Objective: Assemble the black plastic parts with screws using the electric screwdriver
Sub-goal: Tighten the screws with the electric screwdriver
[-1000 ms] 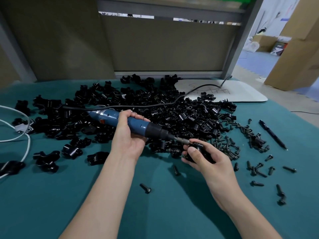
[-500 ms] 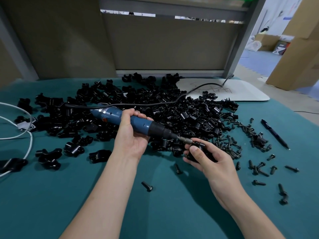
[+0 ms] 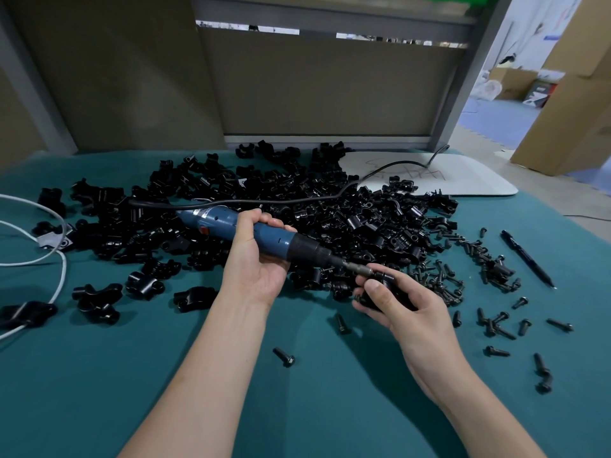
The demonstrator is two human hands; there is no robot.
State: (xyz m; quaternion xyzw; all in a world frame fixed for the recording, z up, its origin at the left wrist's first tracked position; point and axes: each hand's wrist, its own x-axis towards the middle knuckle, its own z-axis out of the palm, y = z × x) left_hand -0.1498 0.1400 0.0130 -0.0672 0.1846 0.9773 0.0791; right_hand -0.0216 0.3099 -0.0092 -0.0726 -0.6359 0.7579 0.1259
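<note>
My left hand [image 3: 256, 262] grips the blue electric screwdriver [image 3: 231, 226], which points down to the right. Its metal bit [image 3: 355, 267] meets a black plastic part [image 3: 385, 285] that my right hand [image 3: 401, 305] holds just above the green table. My fingers hide most of that part. A large heap of black plastic parts [image 3: 297, 213] lies behind both hands. Loose black screws [image 3: 446, 279] are scattered to the right of my right hand, and single screws [image 3: 284, 357] lie in front of my hands.
The screwdriver's black cable [image 3: 264, 201] runs over the heap to a white board [image 3: 463, 175] at the back right. A black pen [image 3: 525, 257] lies at the right. White cables [image 3: 49, 256] loop at the left edge. Several separate parts [image 3: 96, 300] lie front left.
Both hands keep their grips and hardly move. The bit stays against the held part.
</note>
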